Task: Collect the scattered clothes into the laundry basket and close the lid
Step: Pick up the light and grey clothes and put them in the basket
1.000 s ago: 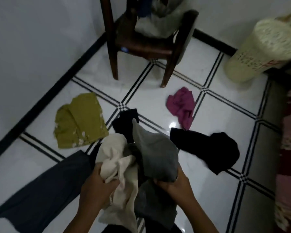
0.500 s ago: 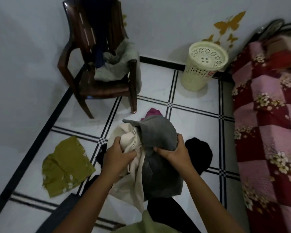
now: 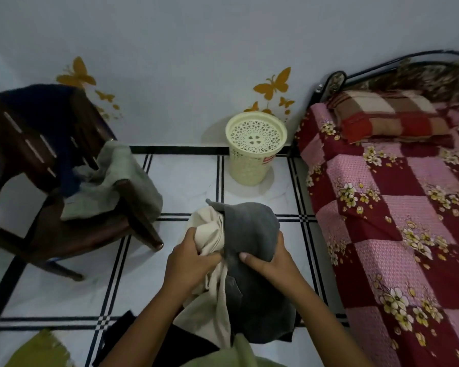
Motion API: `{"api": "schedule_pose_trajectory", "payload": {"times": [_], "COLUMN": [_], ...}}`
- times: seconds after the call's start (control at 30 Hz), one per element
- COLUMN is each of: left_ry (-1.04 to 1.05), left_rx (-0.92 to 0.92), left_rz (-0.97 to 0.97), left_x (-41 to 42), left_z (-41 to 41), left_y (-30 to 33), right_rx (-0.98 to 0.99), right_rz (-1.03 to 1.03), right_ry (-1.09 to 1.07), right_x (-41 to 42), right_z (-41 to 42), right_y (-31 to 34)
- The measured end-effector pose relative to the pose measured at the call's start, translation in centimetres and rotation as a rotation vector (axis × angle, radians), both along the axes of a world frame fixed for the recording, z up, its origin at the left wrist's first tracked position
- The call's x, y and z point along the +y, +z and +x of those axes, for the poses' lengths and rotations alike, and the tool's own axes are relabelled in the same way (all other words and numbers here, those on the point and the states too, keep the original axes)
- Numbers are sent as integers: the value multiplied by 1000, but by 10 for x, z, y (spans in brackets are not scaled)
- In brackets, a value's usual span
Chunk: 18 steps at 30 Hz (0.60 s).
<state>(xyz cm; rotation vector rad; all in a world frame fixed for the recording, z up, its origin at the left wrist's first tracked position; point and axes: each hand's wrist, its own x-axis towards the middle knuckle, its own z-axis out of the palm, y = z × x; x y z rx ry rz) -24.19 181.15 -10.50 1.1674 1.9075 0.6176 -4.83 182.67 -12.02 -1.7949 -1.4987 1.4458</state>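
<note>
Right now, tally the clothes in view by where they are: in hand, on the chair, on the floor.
In hand: 2, cream cloth in left hand, grey cloth in right hand
On chair: 2, navy cloth, pale grey cloth
On floor: 2, olive cloth, black cloth
Total: 6

Cream laundry basket (image 3: 252, 157) with a lacy cut-out lid. Left of it, a dark brown chair (image 3: 32, 186); right, a bed (image 3: 398, 234) in maroon-and-pink checks with cream flowers. Gold butterflies (image 3: 273, 86) on the wall above. Cream cloth (image 3: 210, 234), grey cloth (image 3: 252, 229), olive garment (image 3: 37, 350).
</note>
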Motion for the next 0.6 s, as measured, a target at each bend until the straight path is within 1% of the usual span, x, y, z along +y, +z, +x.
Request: {"api": "schedule_pose_trajectory", "payload": {"times": [0.03,0.13,0.23,0.3,0.4,0.43,0.47,0.53,0.6], "left_ry": [-12,-68,-138,-221,-318,-334,-347,-361,-361], "left_rx": [-20,-40,-103,-161,-330,-412,-460,-497,-536], "left_rz": [0,-33,-69,-81,-142,-175,-192,-176,-196], "left_x": [16,85,170,232,302,344,363,401,448], "left_z": [4,23,42,51,63,71,78,94,109], "left_y": [3,-8,-20,-31,-25,-26,-21,-13,-13], "right_rx": [-19,-85,-207,-235,-199,-196,-191,-108,-4], "right_rz": [10,17,-29,-31,-63,-86,-108,-88,-30], "right_ry": [46,90,51,5,-58,-97,-125,-140,-209], "right_x": [11,62,136,191,255,296,317,356,396], "right_z": [1,11,20,28,36,44,49,61,76], "right_y": [2,0,-9,-20,-17,-23,-22,-25,-33]}}
